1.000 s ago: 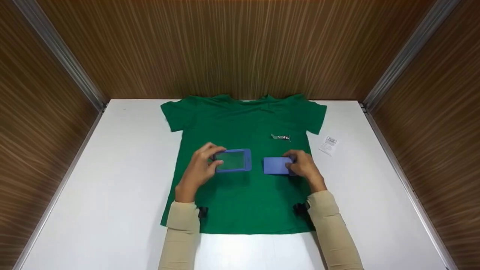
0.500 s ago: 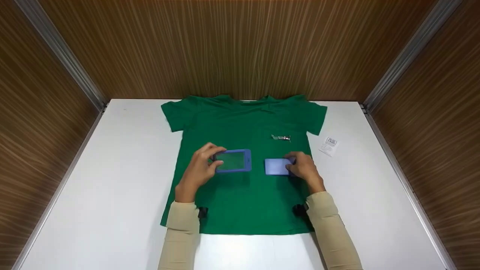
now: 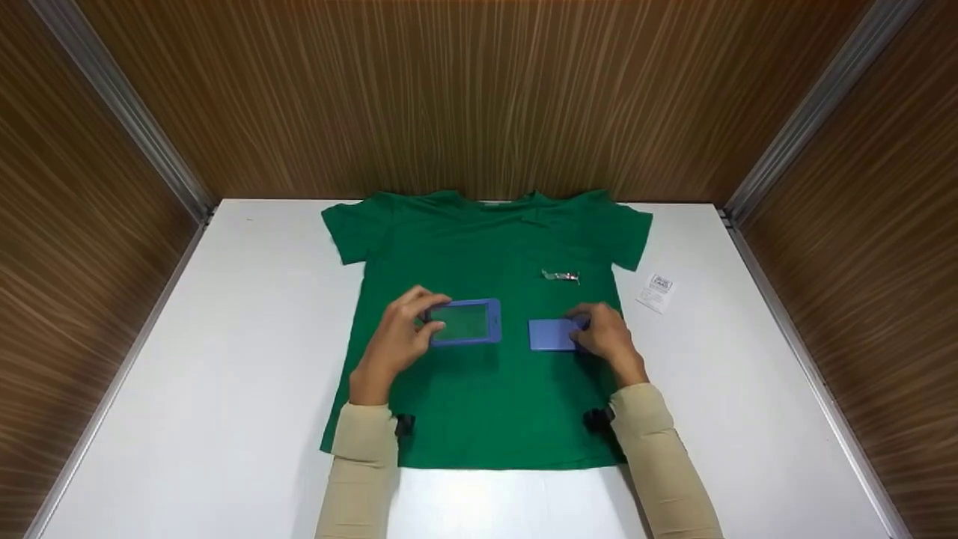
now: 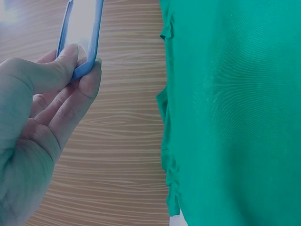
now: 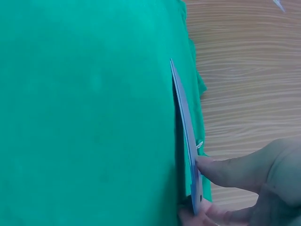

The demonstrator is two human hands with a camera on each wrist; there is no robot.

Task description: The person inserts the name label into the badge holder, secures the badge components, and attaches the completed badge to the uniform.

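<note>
Holder (image 3: 465, 322) and panel (image 3: 551, 335) pinched above green shirt (image 3: 486, 412)

Left hand (image 3: 399, 337) pinches the blue, windowed holder by its left end; right hand (image 3: 608, 334) pinches the thin blue panel by its right end. The pieces are apart, over the shirt. One-ended grips that loosen could let either tip and drop. Near the panel, a small silvery item (image 3: 561, 276) lies on the shirt, where a low sweep could catch it. A white printed tag (image 3: 656, 293) lies on the counter (image 3: 741, 404), right of the shirt.
</note>
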